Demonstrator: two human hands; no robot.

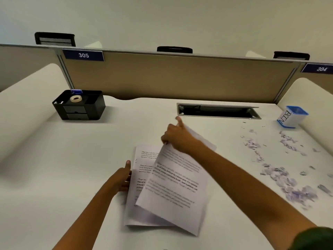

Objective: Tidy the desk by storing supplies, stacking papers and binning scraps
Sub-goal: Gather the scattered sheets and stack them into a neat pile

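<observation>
A printed sheet point(173, 188) is held tilted over a printed sheet lying flat point(138, 210) in the middle of the desk. My right hand point(175, 138) pinches the upper sheet at its far edge. My left hand point(122, 177) holds the left edge of the flat sheet. Several paper scraps point(288, 179) lie scattered over the right side of the desk. A blue-rimmed white cup labelled BIN point(292, 117) stands at the far right. A black organiser point(79, 105) at the far left holds a roll of tape point(76, 99) and a blue item point(76, 91).
An open cable slot point(218, 111) is set into the desk behind the papers. A beige partition point(180, 78) closes off the back, with number plates 305 and 304. Curved white dividers rise at both sides. Chair backs show beyond the partition.
</observation>
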